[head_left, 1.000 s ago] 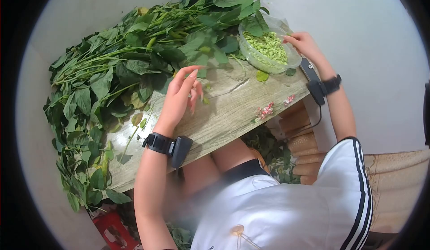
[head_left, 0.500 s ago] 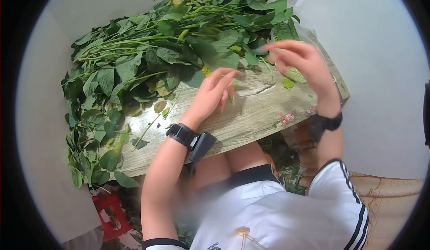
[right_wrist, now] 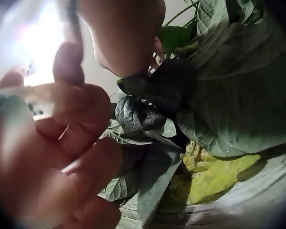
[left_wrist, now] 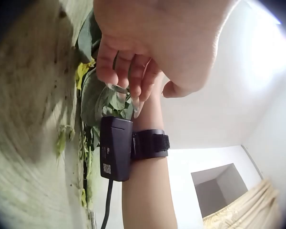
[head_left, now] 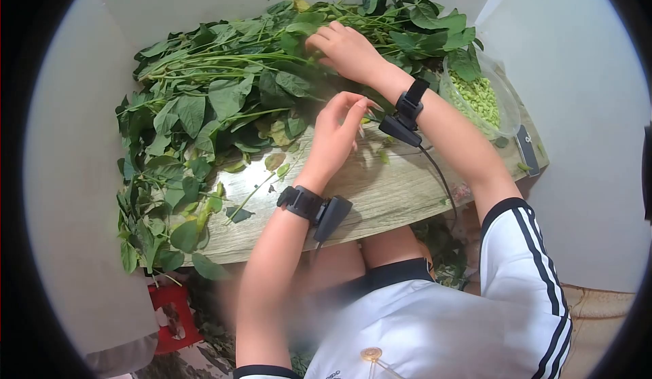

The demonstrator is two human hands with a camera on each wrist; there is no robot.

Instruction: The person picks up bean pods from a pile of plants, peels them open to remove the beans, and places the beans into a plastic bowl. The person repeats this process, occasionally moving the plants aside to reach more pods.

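Observation:
My right hand (head_left: 350, 53) reaches into the heap of leafy bean plants (head_left: 224, 97), its bent fingertips among stems and leaves near the heap's middle. In the right wrist view leaves hide most of its fingertips, so I cannot tell whether they grip anything. My left hand (head_left: 336, 131) hovers over the table by the heap's front edge, close to the right wrist. Its fingers (left_wrist: 107, 64) hang loosely curled, with long nails and nothing between them. A clear plastic tub (head_left: 506, 100) of shelled green beans (head_left: 479, 100) stands at the table's right end.
A wood-patterned table (head_left: 353, 195) lies before me, with loose leaves and a thin stem (head_left: 255, 192) on it. A dark phone-like slab (head_left: 526, 149) lies beside the tub. White walls rise behind and to the right. A red object (head_left: 173, 318) is below the table's left end.
My right hand has left the tub and swung left across the table into the plants. The left hand stays over the table, loosely curled. The head view has shifted.

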